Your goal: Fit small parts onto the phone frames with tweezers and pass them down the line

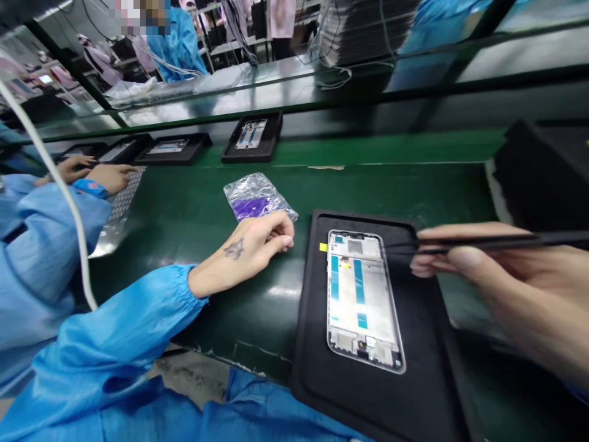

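Note:
My right hand is closed around black tweezers, whose tips point left at the upper right edge of a phone frame. Whether the tips touch the frame I cannot tell. The frame is silver with teal strips and lies face up in a black tray. A small yellow tab sticks out at its upper left. Left of the tray, my left hand rests with its fingers curled in and nothing showing between them. Just behind it lies a clear plastic bag with purple contents.
More black trays with phone frames stand along the back of the green bench. At left, another person's hands touch a sheet of small pieces. A white cable hangs at left. A dark box-like object stands at right.

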Action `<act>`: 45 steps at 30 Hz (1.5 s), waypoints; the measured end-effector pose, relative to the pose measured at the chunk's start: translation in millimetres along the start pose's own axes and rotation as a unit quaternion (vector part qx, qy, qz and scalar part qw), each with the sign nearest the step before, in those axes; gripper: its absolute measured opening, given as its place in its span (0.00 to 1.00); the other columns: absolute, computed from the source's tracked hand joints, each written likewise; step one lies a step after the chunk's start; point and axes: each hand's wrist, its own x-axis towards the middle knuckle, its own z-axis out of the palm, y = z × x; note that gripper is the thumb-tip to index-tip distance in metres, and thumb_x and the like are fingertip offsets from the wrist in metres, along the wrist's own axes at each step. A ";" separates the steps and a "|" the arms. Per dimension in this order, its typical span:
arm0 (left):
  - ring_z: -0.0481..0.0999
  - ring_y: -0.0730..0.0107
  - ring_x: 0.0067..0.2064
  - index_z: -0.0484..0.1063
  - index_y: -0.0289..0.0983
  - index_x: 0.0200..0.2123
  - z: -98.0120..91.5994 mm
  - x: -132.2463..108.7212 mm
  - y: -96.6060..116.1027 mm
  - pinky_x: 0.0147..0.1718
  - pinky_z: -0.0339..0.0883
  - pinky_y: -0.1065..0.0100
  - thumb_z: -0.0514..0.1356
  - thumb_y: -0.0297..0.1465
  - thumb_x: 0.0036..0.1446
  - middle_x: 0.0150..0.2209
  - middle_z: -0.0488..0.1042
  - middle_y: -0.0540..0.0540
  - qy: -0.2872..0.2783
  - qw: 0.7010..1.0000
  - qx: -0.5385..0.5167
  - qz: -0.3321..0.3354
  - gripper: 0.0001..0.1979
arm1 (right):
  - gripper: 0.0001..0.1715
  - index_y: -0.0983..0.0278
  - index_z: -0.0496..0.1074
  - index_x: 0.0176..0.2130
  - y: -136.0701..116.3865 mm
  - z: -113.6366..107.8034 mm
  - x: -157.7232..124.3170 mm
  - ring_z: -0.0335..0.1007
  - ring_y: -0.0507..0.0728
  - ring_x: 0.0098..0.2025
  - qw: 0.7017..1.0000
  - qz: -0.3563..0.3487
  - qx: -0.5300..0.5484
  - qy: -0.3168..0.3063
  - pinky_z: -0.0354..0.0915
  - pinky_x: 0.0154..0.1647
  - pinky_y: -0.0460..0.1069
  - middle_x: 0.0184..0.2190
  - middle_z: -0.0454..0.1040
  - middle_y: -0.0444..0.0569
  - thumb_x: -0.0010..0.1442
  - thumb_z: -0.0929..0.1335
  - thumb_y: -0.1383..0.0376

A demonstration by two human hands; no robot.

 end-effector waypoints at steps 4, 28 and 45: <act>0.78 0.74 0.34 0.74 0.35 0.38 20.5 17.3 10.5 0.35 0.71 0.72 0.60 0.24 0.61 0.34 0.77 0.49 -0.030 0.985 -0.167 -0.002 0.03 | 0.17 0.60 0.79 0.40 -32.9 16.5 13.0 0.78 0.57 0.30 0.987 0.040 0.154 -0.014 0.76 0.35 0.52 0.27 0.81 0.47 0.57 0.74 0.52; 0.80 0.69 0.37 0.70 0.37 0.40 29.5 18.6 22.9 0.36 0.71 0.70 0.56 0.23 0.62 0.35 0.80 0.49 -0.065 0.994 -0.086 0.014 0.05 | 0.16 0.63 0.78 0.38 -32.5 40.6 16.8 0.78 0.56 0.37 0.966 0.038 0.181 -0.180 0.74 0.42 0.50 0.38 0.81 0.47 0.57 0.74 0.53; 0.78 0.71 0.35 0.74 0.35 0.35 38.1 21.0 17.5 0.35 0.69 0.71 0.58 0.22 0.58 0.33 0.79 0.50 -0.025 0.990 -0.137 -0.009 0.05 | 0.18 0.62 0.80 0.37 -30.1 42.7 17.5 0.76 0.56 0.36 0.968 0.055 0.175 -0.171 0.73 0.41 0.50 0.33 0.81 0.47 0.54 0.75 0.51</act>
